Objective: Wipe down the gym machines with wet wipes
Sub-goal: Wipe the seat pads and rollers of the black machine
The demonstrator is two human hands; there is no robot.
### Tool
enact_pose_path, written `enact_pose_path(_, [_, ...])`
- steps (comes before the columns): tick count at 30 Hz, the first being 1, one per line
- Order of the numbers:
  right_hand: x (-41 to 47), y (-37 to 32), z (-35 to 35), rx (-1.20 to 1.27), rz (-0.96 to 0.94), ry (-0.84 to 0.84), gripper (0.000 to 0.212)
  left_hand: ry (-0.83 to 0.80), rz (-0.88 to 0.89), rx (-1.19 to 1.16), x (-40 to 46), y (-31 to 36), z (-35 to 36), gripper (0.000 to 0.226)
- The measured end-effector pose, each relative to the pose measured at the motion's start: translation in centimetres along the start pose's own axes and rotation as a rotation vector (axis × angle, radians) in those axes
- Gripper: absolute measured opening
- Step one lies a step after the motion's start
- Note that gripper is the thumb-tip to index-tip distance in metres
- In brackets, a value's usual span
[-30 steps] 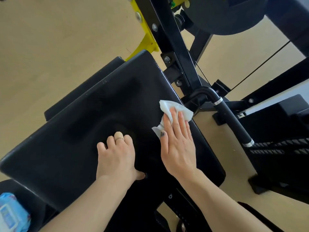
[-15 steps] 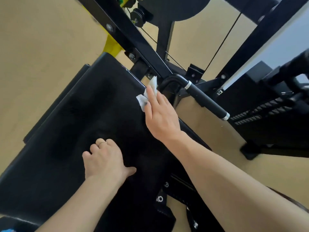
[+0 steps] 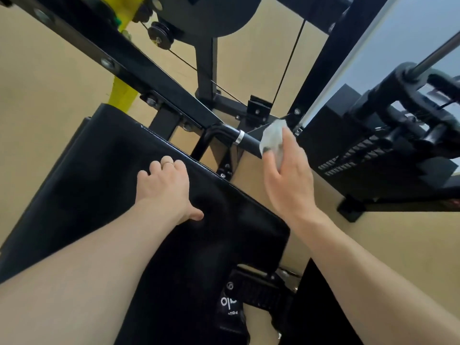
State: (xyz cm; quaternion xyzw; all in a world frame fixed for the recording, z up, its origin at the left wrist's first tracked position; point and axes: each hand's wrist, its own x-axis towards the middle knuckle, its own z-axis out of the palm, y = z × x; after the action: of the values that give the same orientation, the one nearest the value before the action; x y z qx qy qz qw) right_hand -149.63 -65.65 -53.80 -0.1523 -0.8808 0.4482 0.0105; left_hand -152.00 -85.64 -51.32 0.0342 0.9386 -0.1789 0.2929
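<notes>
A black padded seat [image 3: 104, 175] of a gym machine fills the lower left. My left hand [image 3: 163, 188] rests on the pad near its far edge, fingers curled, a ring on one finger. My right hand [image 3: 286, 178] holds a white wet wipe [image 3: 272, 136] and presses it around the black side handle [image 3: 245, 140], just past the handle's silver collar. The wipe and my fingers hide the outer part of the handle.
Black frame beams [image 3: 154, 68] and a yellow part [image 3: 123, 94] run across the top, with a pulley [image 3: 159, 33] and thin cables. A black weight stack [image 3: 368, 150] stands at right with a steel rod above it. The floor [image 3: 44, 100] is tan.
My right hand has left the seat pad and carried the wipe rightward onto the side handle. My left hand stays on the pad. The view has shifted toward the handle.
</notes>
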Motion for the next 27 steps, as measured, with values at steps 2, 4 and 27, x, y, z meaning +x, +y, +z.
enact_pose_path(2, [2.0, -0.7, -0.1, -0.136, -0.123, 0.035, 0.058, -0.002, -0.007, 0.000, 0.1, 0.1, -0.1, 0.109])
enact_pose_path(4, [3.2, -0.5, 0.5, -0.323, -0.231, -0.074, 0.060, 0.006, -0.006, 0.003, 0.3, 0.2, 0.0, 0.109])
enact_pose_path(27, [12.1, -2.3, 3.8, -0.558, 0.042, -0.746, 0.067, 0.032, 0.009, -0.049, 0.2, 0.1, 0.1, 0.103])
